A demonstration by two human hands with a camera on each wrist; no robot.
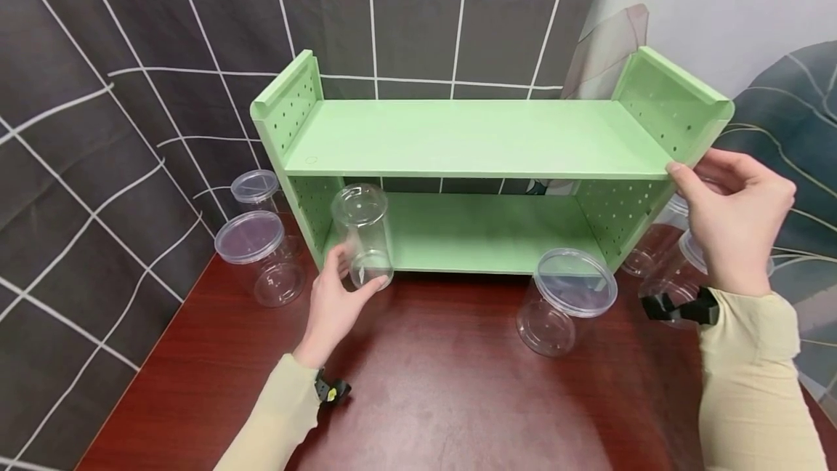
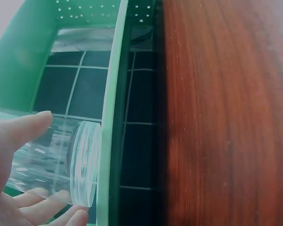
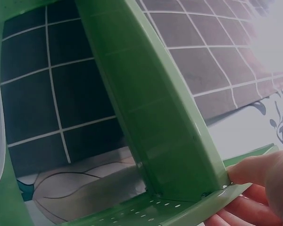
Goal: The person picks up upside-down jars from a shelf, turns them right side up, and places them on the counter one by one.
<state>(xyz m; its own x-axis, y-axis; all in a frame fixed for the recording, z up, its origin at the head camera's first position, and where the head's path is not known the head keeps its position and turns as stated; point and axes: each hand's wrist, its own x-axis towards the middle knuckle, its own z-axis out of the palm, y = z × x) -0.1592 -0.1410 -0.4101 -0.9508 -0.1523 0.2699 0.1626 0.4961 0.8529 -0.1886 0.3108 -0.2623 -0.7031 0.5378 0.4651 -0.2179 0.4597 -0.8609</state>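
Note:
A clear cylindrical jar is in my left hand, at the left end of the green two-tier shelf. In the left wrist view my thumb and fingers lie round the jar, and its ridged rim end is right at the edge of the lower board. My right hand grips the front edge of the shelf's right side panel. In the right wrist view the thumb of that hand lies at the upper board's corner, with the fingers round the panel's outer side.
Lidded clear jars stand on the red-brown table: a wide one before the shelf's right end, two at its left, including a front jar, and others behind my right wrist. A dark tiled backdrop rises behind.

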